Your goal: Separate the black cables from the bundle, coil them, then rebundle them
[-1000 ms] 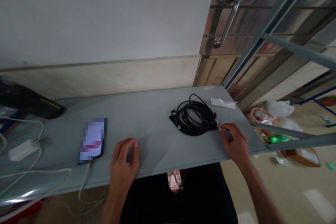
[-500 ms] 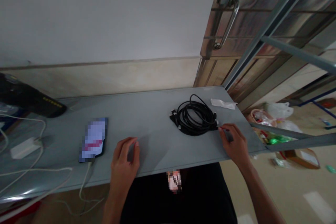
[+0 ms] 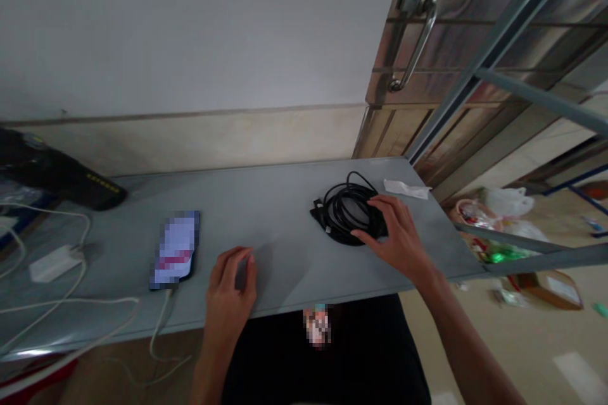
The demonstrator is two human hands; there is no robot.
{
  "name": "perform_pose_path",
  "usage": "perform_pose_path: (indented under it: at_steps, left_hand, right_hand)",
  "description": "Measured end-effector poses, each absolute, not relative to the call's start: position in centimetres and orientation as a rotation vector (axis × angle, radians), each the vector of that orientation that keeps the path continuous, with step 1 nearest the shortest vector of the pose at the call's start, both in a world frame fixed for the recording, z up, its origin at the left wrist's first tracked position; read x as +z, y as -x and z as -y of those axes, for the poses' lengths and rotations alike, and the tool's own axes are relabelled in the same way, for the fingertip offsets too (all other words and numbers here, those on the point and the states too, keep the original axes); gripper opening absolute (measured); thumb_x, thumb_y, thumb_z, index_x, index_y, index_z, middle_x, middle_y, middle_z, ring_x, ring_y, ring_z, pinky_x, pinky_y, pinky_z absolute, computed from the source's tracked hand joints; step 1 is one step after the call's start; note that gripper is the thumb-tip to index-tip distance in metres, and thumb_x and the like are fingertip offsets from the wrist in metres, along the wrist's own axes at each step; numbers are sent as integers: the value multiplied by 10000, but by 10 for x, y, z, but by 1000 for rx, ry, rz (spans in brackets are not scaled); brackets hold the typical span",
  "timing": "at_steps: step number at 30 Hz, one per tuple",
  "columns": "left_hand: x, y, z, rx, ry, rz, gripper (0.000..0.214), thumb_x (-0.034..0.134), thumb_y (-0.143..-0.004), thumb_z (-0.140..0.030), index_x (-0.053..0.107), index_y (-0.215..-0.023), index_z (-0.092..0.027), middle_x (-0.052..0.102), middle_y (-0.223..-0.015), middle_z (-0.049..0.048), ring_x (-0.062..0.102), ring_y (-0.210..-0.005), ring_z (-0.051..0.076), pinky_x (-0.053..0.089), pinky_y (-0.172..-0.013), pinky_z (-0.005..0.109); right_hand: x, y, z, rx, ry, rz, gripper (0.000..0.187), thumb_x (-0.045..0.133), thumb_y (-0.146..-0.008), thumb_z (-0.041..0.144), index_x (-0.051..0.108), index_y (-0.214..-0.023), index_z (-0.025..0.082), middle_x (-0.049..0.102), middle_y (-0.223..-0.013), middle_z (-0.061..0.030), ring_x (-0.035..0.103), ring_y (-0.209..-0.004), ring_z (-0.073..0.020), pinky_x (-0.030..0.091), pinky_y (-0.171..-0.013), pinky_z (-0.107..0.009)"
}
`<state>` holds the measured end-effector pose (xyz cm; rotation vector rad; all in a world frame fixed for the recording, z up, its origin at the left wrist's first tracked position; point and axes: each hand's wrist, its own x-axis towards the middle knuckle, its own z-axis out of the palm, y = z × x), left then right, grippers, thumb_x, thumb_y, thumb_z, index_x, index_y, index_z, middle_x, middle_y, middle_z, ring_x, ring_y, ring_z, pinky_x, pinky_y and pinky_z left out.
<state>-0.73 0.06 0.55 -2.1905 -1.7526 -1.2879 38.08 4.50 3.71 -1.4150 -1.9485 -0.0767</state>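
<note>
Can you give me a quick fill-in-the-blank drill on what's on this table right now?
1. The right hand rests on the coiled black ____.
2. The left hand lies on the grey table, to the ____ of the phone.
3. The white charger lies near the table's ____ end.
4. The crumpled white paper lies beyond the coil, near the table's far ____ corner.

Missing words: cable; right; left; right

The right hand (image 3: 396, 237) covers the near right part of the black cable coil (image 3: 344, 215), so whether the fingers grip it cannot be told. The phone (image 3: 175, 250) screen is blurred out. The black device (image 3: 57, 174) and white cords (image 3: 57, 310) on the counter (image 3: 266, 202) run off the left edge.
</note>
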Motion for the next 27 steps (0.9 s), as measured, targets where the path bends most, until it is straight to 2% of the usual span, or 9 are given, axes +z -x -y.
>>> perform_pose_path:
  at_steps: [3,6,8,10,14,21,27]
  left_hand:
    - [4,8,0,-1299,2182,1793,145,641,-1124,-274,706,-1250,-241,745,-1217,99,758,-1134,270,620,-1041,450]
    - [1,10,1,-1316,2190,1816,154,629,-1131,-282,706,-1258,-239,748,-1223,101,756,-1140,268,617,-1045,451]
    - [-2,11,1,-1311,2201,1830,164,627,-1132,-295,705,-1266,-240,753,-1228,104,755,-1140,277,615,-1041,464]
    - [-4,12,1,-1313,2212,1843,174,627,-1132,-304,704,-1276,-243,755,-1232,105,753,-1142,282,611,-1047,476]
    - [-5,13,2,-1333,2230,1839,179,626,-1132,-298,704,-1284,-244,752,-1227,102,750,-1147,282,604,-1056,475]
    - [-5,13,2,-1334,2242,1832,184,616,-1141,-320,703,-1284,-242,753,-1224,106,747,-1137,288,604,-1041,477]
    - [-6,13,1,-1350,2247,1823,198,606,-1138,-346,710,-1272,-244,763,-1200,107,755,-1122,288,606,-1047,477]
  right_hand:
    - [35,-361,-69,-45,1423,2135,725,790,-952,764,650,-1429,237,743,-1357,-184,710,-1289,-409,559,-1143,-597]
    - [20,-353,-82,-17,1492,2265,626,683,-1012,791,729,-1248,213,813,-1045,-156,793,-994,-369,617,-907,-487]
    - [10,-356,-84,-40,1552,2292,602,616,-1043,803,750,-1133,223,806,-902,-128,790,-839,-329,579,-760,-409]
    - [3,-364,-85,-89,1586,2288,605,587,-1052,810,756,-1073,229,796,-839,-112,781,-780,-304,533,-695,-366]
    - [-1,-383,-89,-157,1623,2289,593,560,-1079,780,764,-1033,224,781,-796,-101,772,-746,-283,489,-658,-340]
    - [-3,-392,-106,-279,1725,2270,617,499,-1107,758,779,-1029,214,795,-803,-121,783,-770,-311,464,-649,-349]
    - [0,-384,-125,-203,1813,2185,639,482,-1113,744,806,-1073,195,825,-877,-158,786,-806,-322,450,-675,-351]
